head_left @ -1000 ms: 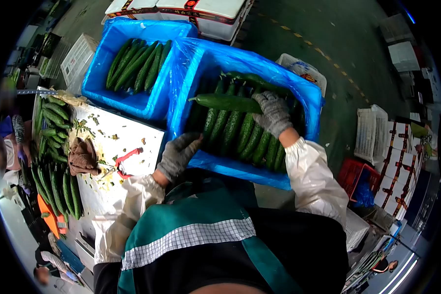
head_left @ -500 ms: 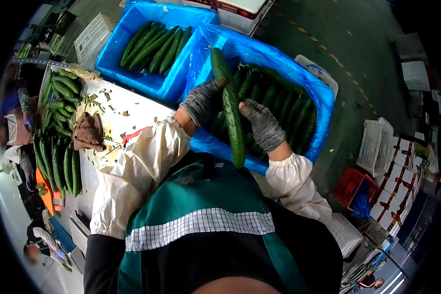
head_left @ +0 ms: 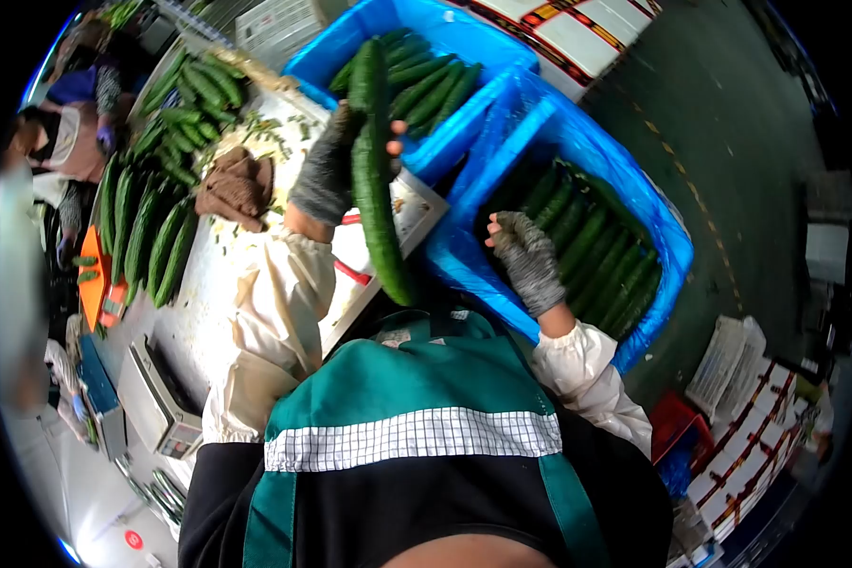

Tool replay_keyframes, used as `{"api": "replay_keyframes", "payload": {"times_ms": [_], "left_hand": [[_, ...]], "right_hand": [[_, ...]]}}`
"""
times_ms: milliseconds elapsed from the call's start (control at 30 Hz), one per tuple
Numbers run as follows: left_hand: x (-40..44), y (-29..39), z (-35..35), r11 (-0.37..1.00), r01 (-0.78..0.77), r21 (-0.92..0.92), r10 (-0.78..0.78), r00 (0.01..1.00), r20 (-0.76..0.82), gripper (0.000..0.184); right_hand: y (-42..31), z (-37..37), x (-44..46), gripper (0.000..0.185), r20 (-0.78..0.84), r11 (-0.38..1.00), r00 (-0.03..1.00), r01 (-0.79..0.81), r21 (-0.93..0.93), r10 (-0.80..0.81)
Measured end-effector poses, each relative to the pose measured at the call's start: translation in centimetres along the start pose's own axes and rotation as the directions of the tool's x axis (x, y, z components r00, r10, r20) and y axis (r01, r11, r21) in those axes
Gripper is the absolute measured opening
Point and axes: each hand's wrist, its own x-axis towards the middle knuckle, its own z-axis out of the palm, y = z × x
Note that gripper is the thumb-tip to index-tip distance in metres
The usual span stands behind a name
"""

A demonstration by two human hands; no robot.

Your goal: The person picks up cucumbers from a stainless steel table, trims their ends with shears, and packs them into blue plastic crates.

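My left hand (head_left: 324,180), in a grey fingerless glove, is closed round a long green cucumber (head_left: 377,208). The cucumber hangs nearly upright in front of my chest, past the edge of the worktable (head_left: 194,327). My right hand (head_left: 530,265), gloved the same way, holds nothing. Its fingers are slightly bent and apart, over the near left side of a blue-lined crate (head_left: 677,251). Rows of cucumbers (head_left: 587,237) lie inside that crate. Behind my left hand, a second blue-lined crate (head_left: 506,47) also holds several cucumbers (head_left: 435,90).
A brown cloth (head_left: 235,187) and green scraps lie on the table. Piled cucumbers (head_left: 147,222) cover its far left part, where a co-worker's gloved hand (head_left: 106,140) shows. A scale (head_left: 161,402) stands at the near left. White boxes (head_left: 559,28) sit beyond the crates.
My left hand has carried the cucumber leftward, away from the right crate. My right hand has let go of the cucumber and stays by that crate. The view has turned left.
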Motion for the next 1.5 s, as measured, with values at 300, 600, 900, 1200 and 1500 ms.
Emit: {"api": "replay_keyframes", "payload": {"times_ms": [300,600,900,1200,1500], "left_hand": [[-15.4,7.9,-3.6,0.925,-0.291,0.244,0.343,0.916,-0.209,0.05],[-25.8,7.4,-5.4,0.864,-0.012,0.504,0.327,0.774,-0.542,0.043],[-29.9,6.5,-7.9,0.887,0.02,0.462,0.275,0.779,-0.563,0.041],[-30.1,6.2,-9.6,0.919,-0.057,0.39,0.236,0.872,-0.429,0.045],[-29.1,5.8,-9.1,0.928,-0.005,0.372,0.141,0.93,-0.339,0.049]], "right_hand": [[-0.1,12.5,0.9,0.051,0.515,0.443,0.736,0.676,-0.59,-0.439],[-2.2,19.6,1.0,0.062,0.571,0.156,0.821,0.563,-0.811,0.003],[0.2,18.0,3.5,0.05,0.639,0.132,0.716,0.689,-0.713,-0.282],[-3.9,15.0,0.9,0.039,0.614,0.861,0.784,0.373,-0.346,-0.094],[-5.8,15.1,-0.8,0.045,0.705,0.852,0.708,0.387,-0.352,-0.03]]}}
